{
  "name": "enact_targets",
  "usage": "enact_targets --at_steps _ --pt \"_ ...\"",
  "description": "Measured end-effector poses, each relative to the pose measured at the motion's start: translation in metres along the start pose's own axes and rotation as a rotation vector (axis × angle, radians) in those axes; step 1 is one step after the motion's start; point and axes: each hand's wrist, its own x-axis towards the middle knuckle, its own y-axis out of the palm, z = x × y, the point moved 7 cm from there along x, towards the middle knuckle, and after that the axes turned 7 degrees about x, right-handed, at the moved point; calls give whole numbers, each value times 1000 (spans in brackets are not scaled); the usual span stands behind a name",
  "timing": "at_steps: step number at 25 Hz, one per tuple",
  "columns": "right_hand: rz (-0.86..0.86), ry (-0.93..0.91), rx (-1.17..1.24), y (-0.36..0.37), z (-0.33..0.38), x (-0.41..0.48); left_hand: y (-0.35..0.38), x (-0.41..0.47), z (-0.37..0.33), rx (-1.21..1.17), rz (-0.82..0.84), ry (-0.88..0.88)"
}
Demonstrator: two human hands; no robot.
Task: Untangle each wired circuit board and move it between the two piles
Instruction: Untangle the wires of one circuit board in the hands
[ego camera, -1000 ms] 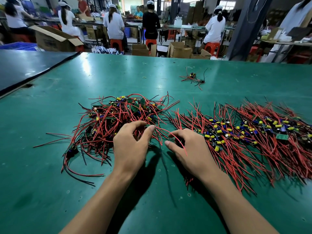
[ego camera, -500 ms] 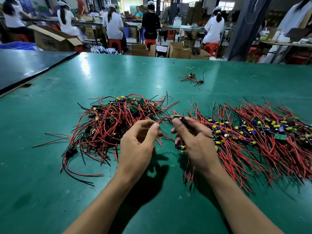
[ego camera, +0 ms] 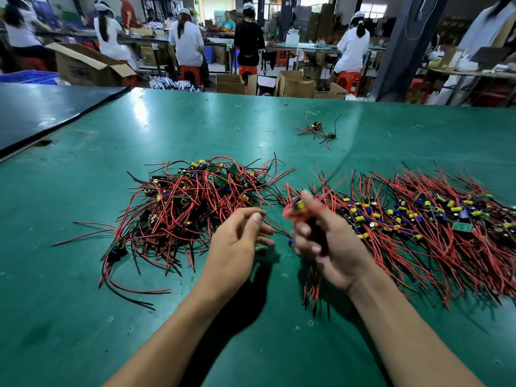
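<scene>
A tangled pile (ego camera: 192, 208) of small circuit boards with red and black wires lies left of centre on the green table (ego camera: 83, 303). A flatter, combed-out pile (ego camera: 418, 227) spreads to the right. Between them my right hand (ego camera: 326, 244) grips one wired circuit board (ego camera: 299, 204), its yellow capacitor showing at my fingertips, its wires blurred by motion. My left hand (ego camera: 237, 244) hovers beside it with fingers loosely curled; no wire shows between its fingers.
One stray wired board (ego camera: 317, 129) lies far back on the table. A dark table (ego camera: 42, 113) adjoins at the left. Beyond the far edge are cardboard boxes (ego camera: 92, 65) and several seated workers (ego camera: 187, 46).
My right hand has lifted a board off the edge of the piles and raised it, wires trailing. My left hand has drawn back from the tangled pile and let go of the wires.
</scene>
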Motion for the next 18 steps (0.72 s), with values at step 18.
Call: enact_targets --at_steps 18 --pt "-26 -174 -588 -2 -4 0 8 -3 8 -268 191 -241"
